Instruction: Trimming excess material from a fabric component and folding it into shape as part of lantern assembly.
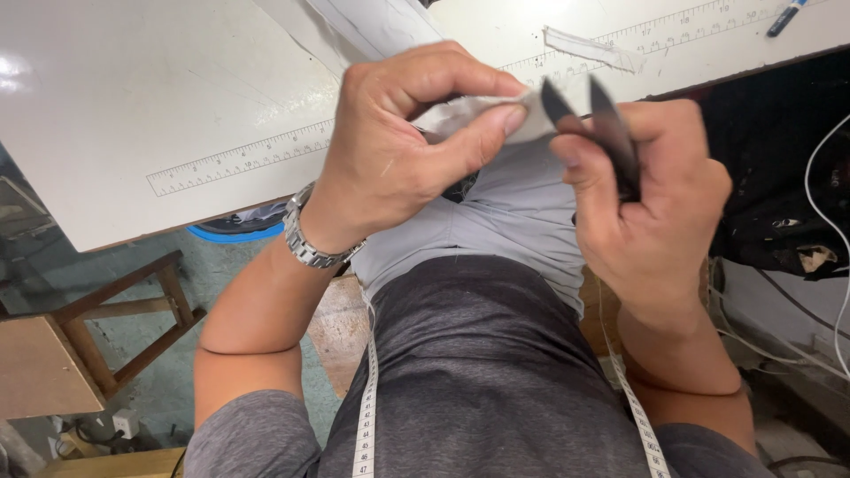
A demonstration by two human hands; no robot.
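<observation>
i see my left hand [398, 142] pinching a small white cloth piece [478, 113], its long axis running sideways toward my right hand [651, 208], which grips black snips [602, 119], blades parted just beside the cloth's end.

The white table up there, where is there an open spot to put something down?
The white table is bare on its left part, above the printed ruler strip. Near the far right corner lie a scrap of white fabric and a blue marker. The front edge is crowded: the left hand pinches white cloth and the right hand holds black snips.
</observation>
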